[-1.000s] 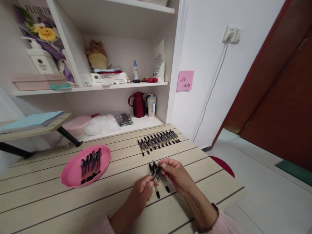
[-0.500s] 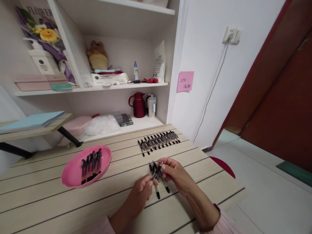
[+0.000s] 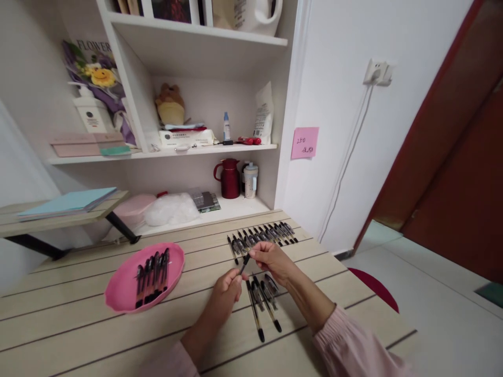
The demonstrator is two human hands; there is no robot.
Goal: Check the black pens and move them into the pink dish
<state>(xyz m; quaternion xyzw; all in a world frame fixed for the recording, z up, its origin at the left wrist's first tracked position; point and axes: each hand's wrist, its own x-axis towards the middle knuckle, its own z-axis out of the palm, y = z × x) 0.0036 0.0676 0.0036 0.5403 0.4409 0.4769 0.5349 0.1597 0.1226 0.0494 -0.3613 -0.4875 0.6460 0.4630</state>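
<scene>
A black gel pen [image 3: 245, 262] is held slantwise above the table, its far end up. My left hand [image 3: 223, 296] is closed round the lower part of its barrel. At the upper black end, the fingertips of my right hand [image 3: 274, 262] are pinched together, hiding the very tip. Beneath my hands lie two uncapped pens [image 3: 255, 311] with black ends. Clear caps [image 3: 271, 285] with dark clips rest beside them. Farther back, a long row of pens [image 3: 283, 233] lies side by side, partly covered by my right hand.
On the left stands a pink scalloped plate [image 3: 113, 301] holding several pens [image 3: 151, 276]. A small raised stand [image 3: 118, 201] with blue paper is behind it. Shelves at the back hold a red jug [image 3: 230, 180] and a speckled cup [image 3: 250, 182]. The table's right edge drops to the floor.
My hands have lifted the pen slightly up and away from the loose pens, uncovering more of the caps below. The camera view has tilted upward, showing more of the shelves.
</scene>
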